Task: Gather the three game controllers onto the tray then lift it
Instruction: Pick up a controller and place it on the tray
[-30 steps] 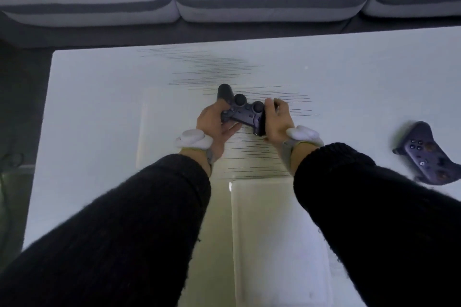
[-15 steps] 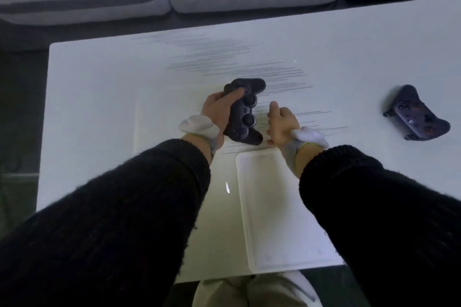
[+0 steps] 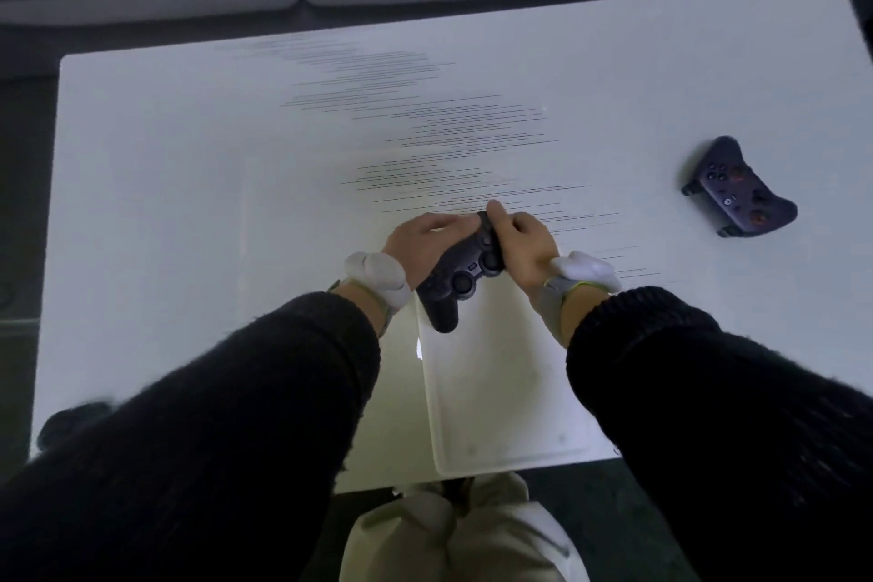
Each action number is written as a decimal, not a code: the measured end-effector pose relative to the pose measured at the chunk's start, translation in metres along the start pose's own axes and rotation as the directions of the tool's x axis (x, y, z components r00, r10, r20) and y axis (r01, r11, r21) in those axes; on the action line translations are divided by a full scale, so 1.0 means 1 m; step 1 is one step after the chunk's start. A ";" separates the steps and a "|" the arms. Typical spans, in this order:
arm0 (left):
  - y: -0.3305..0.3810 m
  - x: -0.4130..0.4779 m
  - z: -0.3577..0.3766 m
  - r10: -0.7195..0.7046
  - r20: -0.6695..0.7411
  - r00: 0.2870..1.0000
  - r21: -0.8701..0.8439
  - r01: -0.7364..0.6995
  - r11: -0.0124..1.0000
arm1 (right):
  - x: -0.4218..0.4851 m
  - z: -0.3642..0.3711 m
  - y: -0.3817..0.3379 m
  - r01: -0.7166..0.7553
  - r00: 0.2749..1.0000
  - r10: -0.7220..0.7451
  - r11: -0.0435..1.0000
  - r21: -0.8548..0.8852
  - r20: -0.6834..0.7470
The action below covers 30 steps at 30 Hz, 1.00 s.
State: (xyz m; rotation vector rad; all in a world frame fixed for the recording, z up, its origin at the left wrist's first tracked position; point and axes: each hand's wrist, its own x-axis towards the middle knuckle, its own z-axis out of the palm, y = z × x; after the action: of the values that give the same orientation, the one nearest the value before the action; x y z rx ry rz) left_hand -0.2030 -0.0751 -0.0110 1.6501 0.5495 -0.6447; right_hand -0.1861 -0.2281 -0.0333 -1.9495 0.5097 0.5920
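Controller (image 3: 460, 276) – dark, curved grips, both hands, over smooth white tray (image 3: 496, 392)

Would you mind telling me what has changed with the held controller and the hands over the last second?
The controller came back toward the person, from over the bare table to the far end of the tray. The right hand, off it half a second ago, grips it again beside the left hand. The other controller stays on the table at the right.

Both hands (image 3: 472, 246) around dark controller (image 3: 460, 276)
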 end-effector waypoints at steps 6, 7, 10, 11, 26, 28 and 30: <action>-0.037 -0.020 0.016 -0.196 -0.203 0.959 -0.274 0.137 0.952 | -0.008 -0.005 0.032 -0.159 0.976 0.184 0.966 0.202 -0.114; -0.041 -0.020 0.019 -0.208 -0.217 0.954 -0.285 0.141 0.948 | -0.007 -0.005 0.038 -0.177 0.971 0.205 0.962 0.209 -0.120; -0.045 -0.020 0.028 -0.217 -0.253 0.943 -0.245 0.155 0.957 | -0.005 -0.008 0.047 -0.194 0.973 0.200 0.979 0.056 -0.117; -0.045 -0.020 0.029 -0.204 -0.270 0.941 -0.212 0.149 0.966 | -0.005 -0.010 0.049 -0.204 0.976 0.197 0.977 -0.068 -0.095; -0.046 -0.017 0.035 -0.154 -0.332 0.931 -0.131 0.116 0.985 | -0.004 -0.017 0.046 -0.116 0.993 0.109 0.946 -0.303 -0.041; -0.047 -0.018 0.035 -0.156 -0.336 0.929 -0.151 0.110 0.982 | -0.006 -0.017 0.046 -0.106 0.994 0.095 0.965 -0.239 -0.058; -0.049 -0.018 0.035 -0.141 -0.331 0.933 -0.138 0.100 0.985 | -0.008 -0.018 0.047 -0.099 0.994 0.088 0.964 -0.246 -0.057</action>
State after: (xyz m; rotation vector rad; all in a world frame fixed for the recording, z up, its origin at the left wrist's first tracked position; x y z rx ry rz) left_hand -0.2533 -0.1010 -0.0385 1.6319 0.9288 -0.4051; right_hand -0.2163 -0.2636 -0.0543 -2.1896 0.5818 0.7000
